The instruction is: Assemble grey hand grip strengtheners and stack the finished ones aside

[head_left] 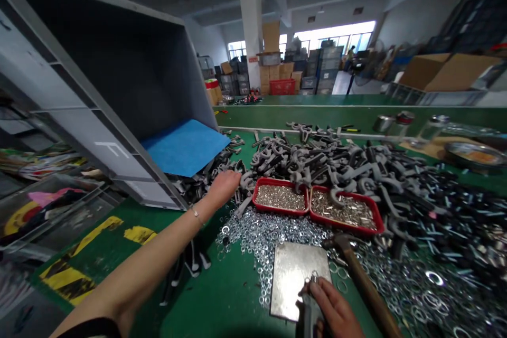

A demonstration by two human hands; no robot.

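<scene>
Partly cropped, R hand (332, 309) grips gray part (309, 310); L hand (224, 185) state unclear

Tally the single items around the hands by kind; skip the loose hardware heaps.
Red trays: 2
Grey crate: 1
Blue sheet: 1
Metal plate: 1
Hammer: 1
Grey part in the right hand: 1
Total: 7

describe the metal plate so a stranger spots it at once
On the green table, find the two red trays. Nearer than them, among loose washers, lies the metal plate, by the right hand gripping a grey part. It is the only flat, bare rectangle.
</scene>
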